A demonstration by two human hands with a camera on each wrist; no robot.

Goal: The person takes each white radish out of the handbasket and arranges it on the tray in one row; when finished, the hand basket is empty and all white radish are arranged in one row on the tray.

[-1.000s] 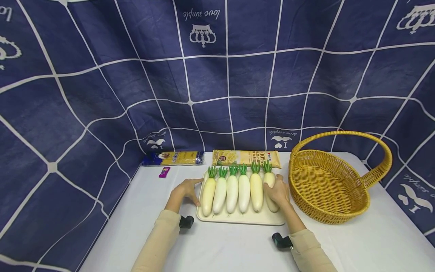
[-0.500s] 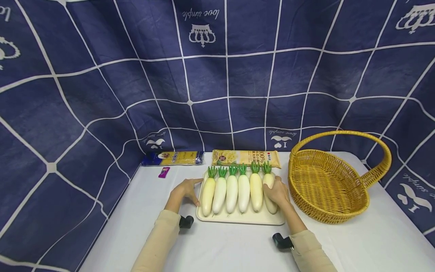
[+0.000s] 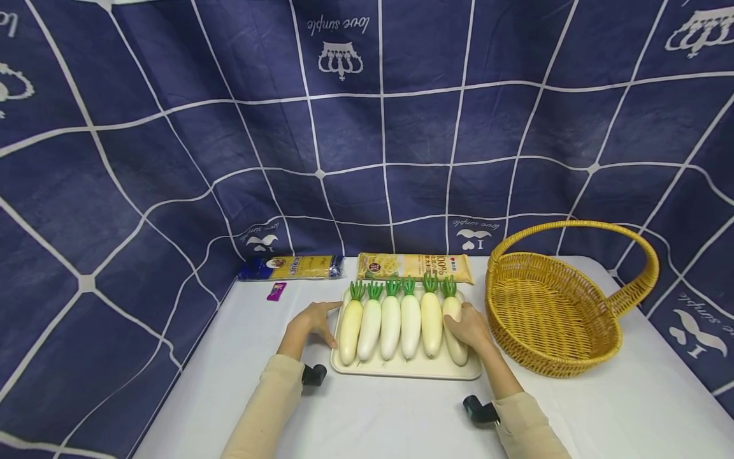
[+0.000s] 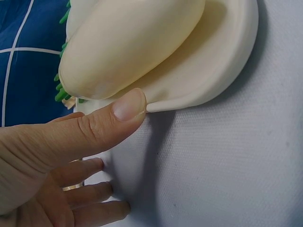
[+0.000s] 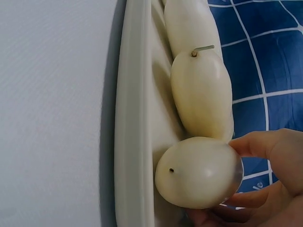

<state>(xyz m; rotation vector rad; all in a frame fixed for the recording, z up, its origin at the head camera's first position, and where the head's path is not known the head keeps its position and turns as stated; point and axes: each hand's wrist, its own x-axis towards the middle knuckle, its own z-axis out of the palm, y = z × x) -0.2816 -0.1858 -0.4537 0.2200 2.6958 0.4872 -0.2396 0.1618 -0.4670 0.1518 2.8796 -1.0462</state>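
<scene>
Several white radishes with green tops lie side by side on a cream tray. At the right end of the row, my right hand grips the last radish, with thumb and fingers around its sides. The right wrist view shows that radish's rounded tip close to the tray wall. My left hand is at the tray's left edge, beside the leftmost radish. In the left wrist view its thumb touches the tray rim, while the other fingers extend loosely over the white cloth.
A wicker basket with a tall handle stands right of the tray. Behind the tray lie a yellow pasta packet and a blue-and-yellow packet. A small purple wrapped piece lies at the left. A blue checked curtain surrounds the table.
The rightmost radish has shifted slightly toward the front of the tray, along with my right hand gripping it. My left hand has stayed at the tray edge.
</scene>
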